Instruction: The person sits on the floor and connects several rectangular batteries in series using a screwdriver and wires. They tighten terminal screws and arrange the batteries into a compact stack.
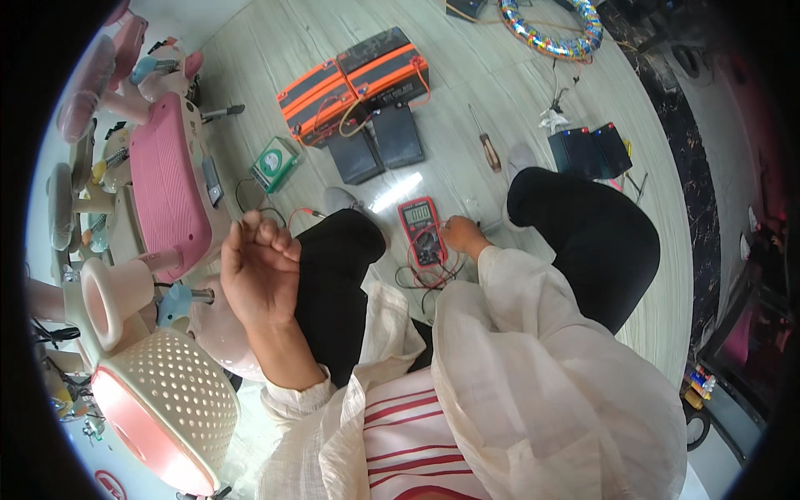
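Right hand at multimeter on floor; left hand raised, empty.

Red multimeter (421, 231) lies face-up on the floor between the knees, display toward the person, likely so it reads from above. Right hand (461, 235) sits at its 3 o'clock, touching or just beside the case; whether its fingers are closed on a lead or a probe cannot be told. Left hand (257, 271), at the meter's 9 o'clock, fingers loosely curled, holds nothing. Batteries (354, 83) at 12 o'clock, wired together; screwdriver (486, 143) at 1 o'clock, within reach.
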Demonstrator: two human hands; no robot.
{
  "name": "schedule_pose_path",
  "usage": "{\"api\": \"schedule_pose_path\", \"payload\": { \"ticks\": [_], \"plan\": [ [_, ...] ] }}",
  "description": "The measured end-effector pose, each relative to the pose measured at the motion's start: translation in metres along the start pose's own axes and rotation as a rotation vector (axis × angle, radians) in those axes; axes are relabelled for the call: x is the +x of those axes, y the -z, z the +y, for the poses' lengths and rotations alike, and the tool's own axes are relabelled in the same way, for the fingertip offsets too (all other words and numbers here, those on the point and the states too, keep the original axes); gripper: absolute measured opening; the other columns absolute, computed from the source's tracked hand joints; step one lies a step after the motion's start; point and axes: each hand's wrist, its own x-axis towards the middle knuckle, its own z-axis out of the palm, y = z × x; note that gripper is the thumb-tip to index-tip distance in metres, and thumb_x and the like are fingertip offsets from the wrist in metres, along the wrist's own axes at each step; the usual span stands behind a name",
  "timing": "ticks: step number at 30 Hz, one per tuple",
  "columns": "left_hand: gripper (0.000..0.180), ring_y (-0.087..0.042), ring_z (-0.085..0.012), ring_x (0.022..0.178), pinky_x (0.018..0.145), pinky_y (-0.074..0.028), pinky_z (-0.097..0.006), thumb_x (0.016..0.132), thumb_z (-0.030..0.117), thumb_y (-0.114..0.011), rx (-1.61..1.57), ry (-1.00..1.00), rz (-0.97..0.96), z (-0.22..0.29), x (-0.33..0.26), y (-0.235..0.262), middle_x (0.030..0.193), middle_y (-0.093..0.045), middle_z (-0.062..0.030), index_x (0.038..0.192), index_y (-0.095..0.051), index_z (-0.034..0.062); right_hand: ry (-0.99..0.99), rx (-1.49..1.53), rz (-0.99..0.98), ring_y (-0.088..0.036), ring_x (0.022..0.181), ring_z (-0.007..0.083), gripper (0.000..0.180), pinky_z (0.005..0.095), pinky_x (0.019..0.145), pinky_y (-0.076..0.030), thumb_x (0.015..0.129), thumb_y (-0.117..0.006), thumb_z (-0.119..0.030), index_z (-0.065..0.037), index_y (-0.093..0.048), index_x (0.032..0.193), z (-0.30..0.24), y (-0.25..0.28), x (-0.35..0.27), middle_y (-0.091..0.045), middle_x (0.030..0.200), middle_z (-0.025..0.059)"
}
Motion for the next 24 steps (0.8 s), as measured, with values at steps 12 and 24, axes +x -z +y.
{"api": "schedule_pose_path", "payload": {
  "ticks": [12, 24],
  "plan": [
    [0.022, -0.042, -0.0166, 0.073, 0.068, -0.038, -0.032, 0.1, 0.025, -0.05, -0.135, -0.01, 0.033, -0.008, 0.005, -0.018, 0.08, -0.046, -0.0038, 0.101, -0.056, 0.0045, 0.007, -0.366, 0.584, -0.066, 0.096, 0.0387, 0.042, 0.0428, 0.087, -0.05, 0.084, -0.063, -0.038, 0.001, -0.071, 0.098, -0.055, 0.426, 0.124, -0.07, 0.099, 0.0223],
    [0.014, -0.034, -0.011, 0.065, 0.061, -0.031, -0.027, 0.102, 0.02, -0.047, -0.09, 0.091, 0.13, -0.01, 0.057, -0.061, 0.075, -0.038, 0.0003, 0.099, -0.05, 0.0069, -0.636, -0.276, 0.213, -0.044, 0.129, 0.0475, 0.117, 0.045, 0.106, -0.041, 0.061, -0.084, -0.057, 0.011, -0.032, 0.142, 0.227, 0.329, 0.057, -0.04, 0.142, 0.033]
  ]
}}
